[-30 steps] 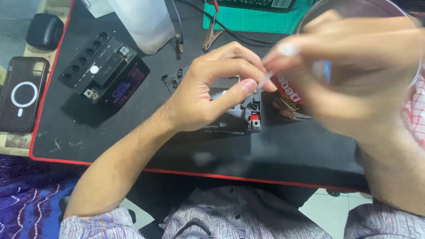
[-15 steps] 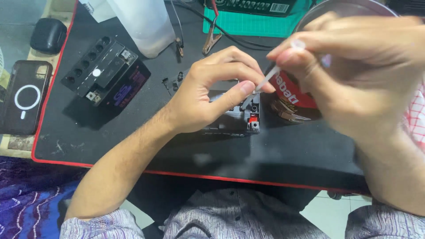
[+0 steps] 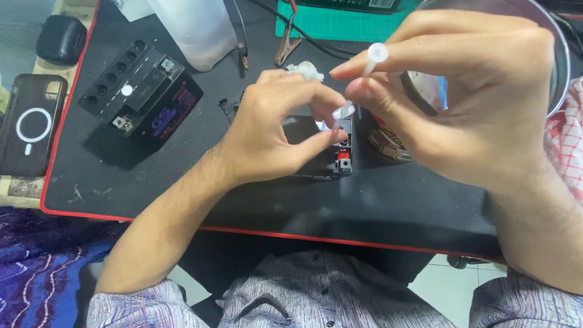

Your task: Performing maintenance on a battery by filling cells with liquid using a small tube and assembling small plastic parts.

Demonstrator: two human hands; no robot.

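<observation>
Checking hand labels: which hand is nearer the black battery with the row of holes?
Left. The left hand lies just right of the black battery; the right hand is farther right.

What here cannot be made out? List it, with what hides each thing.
Head view only:
- Small battery: mostly behind left hand.
- Clear syringe: barrel hidden by right hand fingers.
- Metal bowl: contents blocked by that hand.
- Green mat: cut by top edge.
</observation>
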